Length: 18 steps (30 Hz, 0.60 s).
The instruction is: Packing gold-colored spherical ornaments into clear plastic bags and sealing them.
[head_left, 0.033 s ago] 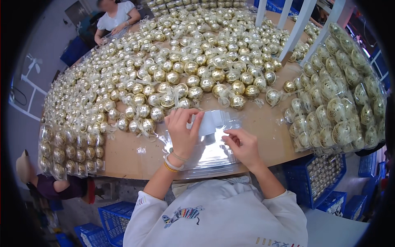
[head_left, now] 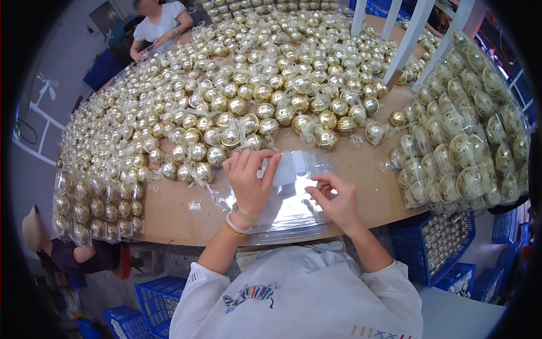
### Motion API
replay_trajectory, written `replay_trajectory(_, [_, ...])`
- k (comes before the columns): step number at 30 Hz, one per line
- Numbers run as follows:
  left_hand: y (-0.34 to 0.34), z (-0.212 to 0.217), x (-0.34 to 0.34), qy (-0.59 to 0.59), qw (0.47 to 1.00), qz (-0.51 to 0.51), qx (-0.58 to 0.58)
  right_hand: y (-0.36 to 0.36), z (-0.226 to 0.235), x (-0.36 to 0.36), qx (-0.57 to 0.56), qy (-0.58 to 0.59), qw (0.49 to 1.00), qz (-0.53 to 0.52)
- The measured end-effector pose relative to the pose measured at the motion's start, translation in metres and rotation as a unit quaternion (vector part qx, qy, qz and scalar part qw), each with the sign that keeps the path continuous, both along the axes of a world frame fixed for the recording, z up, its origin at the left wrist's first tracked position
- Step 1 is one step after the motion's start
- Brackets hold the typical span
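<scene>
A pile of clear plastic bags point(head_left: 288, 217) lies flat at the table's near edge, shining in the light. Near the top of the pile is a pale, whitish rectangular piece point(head_left: 285, 174). My left hand point(head_left: 248, 178) rests over the pile's left side, thumb and index tip brought together at the bag's far edge. To the right, my right hand point(head_left: 334, 198) has its thumb and index in a pinch at the bag's right side. The thin film between the fingertips is hard to make out. Just beyond lie many gold ornament balls point(head_left: 326, 120) with sheer ribbons.
Packed trays of gold balls stand as a tall stack point(head_left: 468, 141) at the right and a lower stack point(head_left: 96, 209) at the left. White posts point(head_left: 409, 42) rise at the far right. Blue crates point(head_left: 432, 248) sit below the table. Another person point(head_left: 161, 28) sits at the far left.
Both hands have shifted only very slightly, the right thumb and index a little up; the bags and balls look the same.
</scene>
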<state>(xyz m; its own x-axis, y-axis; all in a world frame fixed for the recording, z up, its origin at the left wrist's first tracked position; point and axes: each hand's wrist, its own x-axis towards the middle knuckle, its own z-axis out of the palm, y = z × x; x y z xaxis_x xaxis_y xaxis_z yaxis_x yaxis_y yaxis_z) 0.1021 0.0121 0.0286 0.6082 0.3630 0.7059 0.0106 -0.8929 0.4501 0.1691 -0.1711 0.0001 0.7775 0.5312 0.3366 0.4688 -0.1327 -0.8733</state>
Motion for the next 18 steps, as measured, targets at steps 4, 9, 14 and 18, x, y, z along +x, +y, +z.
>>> replay_trajectory(4, [-0.007, 0.006, -0.002, -0.052, 0.992, 0.040, 0.108, -0.003, 0.012, -0.004, -0.035, -0.035, 0.999, 0.011])
replay_trajectory(9, [-0.016, 0.012, -0.019, -0.076, 0.972, 0.022, 0.220, -0.015, 0.035, 0.010, -0.102, 0.078, 0.979, 0.155])
replay_trajectory(14, [-0.018, 0.009, -0.030, -0.063, 0.984, -0.028, 0.162, -0.034, 0.046, 0.021, -0.014, 0.339, 0.805, 0.486])
replay_trajectory(18, [-0.015, 0.003, -0.031, -0.095, 0.978, 0.005, 0.184, -0.017, 0.020, 0.025, -0.089, 0.336, 0.835, 0.427])
